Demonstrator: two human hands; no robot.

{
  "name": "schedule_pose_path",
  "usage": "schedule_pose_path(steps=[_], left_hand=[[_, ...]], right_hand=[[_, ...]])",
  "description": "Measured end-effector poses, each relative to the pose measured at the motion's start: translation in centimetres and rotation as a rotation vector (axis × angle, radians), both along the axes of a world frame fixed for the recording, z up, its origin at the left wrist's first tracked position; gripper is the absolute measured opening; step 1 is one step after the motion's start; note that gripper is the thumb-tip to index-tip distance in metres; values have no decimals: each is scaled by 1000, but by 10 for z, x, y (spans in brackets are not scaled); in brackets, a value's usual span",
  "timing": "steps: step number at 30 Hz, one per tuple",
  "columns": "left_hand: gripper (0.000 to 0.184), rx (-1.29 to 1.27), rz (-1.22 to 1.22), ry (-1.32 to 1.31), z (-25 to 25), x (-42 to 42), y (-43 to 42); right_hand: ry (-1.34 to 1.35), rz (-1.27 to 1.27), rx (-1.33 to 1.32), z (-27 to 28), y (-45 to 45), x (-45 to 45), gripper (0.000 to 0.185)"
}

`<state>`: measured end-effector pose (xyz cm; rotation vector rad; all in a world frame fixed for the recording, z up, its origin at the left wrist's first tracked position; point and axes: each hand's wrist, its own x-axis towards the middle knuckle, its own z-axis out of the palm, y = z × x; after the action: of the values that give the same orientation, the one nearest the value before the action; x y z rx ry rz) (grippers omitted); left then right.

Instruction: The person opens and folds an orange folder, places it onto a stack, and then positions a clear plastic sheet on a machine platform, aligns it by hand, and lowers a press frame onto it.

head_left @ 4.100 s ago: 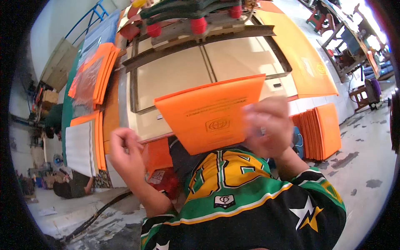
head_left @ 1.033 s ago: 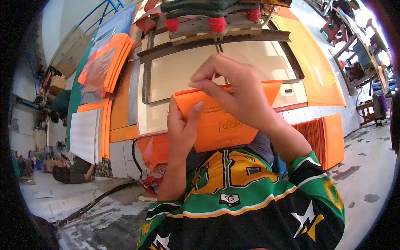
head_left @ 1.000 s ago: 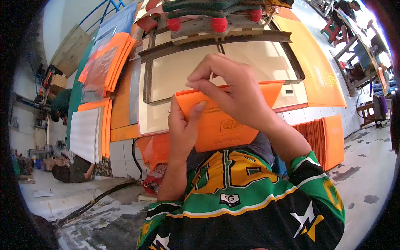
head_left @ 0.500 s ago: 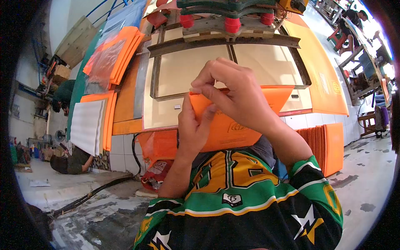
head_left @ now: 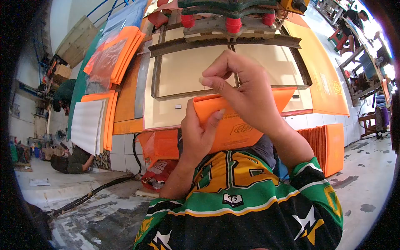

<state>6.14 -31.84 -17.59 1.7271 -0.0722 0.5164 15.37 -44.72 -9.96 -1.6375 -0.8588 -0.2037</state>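
My left hand (head_left: 197,136) grips the left end of an orange printed plastic cover (head_left: 233,130), thumb on the near face and fingers behind. The cover stands tilted over my lap, with a dark emblem and lettering on its front. Above its top edge is my right hand (head_left: 248,92), thumb and fingertips pinched together and raised off the cover's left corner. Whatever is between those fingertips is too small to make out. Beyond both hands, a dark metal frame (head_left: 168,97) lies on a cream board (head_left: 164,118).
A green press part with red feet (head_left: 233,26) stands at the back. Orange covers (head_left: 125,54) and white sheets (head_left: 87,125) lie to the left. A stack of orange covers (head_left: 333,148) is at the right. People sit farther off on both sides.
My right hand has lifted away from the cover's top left corner and moved slightly right, its fingertips still pinched. My left hand and the cover have shifted a little right and down.
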Motion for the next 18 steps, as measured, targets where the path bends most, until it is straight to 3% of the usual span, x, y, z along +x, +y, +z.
schedule_pose_path(steps=[7, 18], left_hand=[[40, 15, 20, -14, -6, -2, 1], [42, -16, 3, -71, -12, -4, -1]], right_hand=[[88, 75, -46, 2, -1, -5, 7], [-20, 131, -124, 2, -6, -5, 6]])
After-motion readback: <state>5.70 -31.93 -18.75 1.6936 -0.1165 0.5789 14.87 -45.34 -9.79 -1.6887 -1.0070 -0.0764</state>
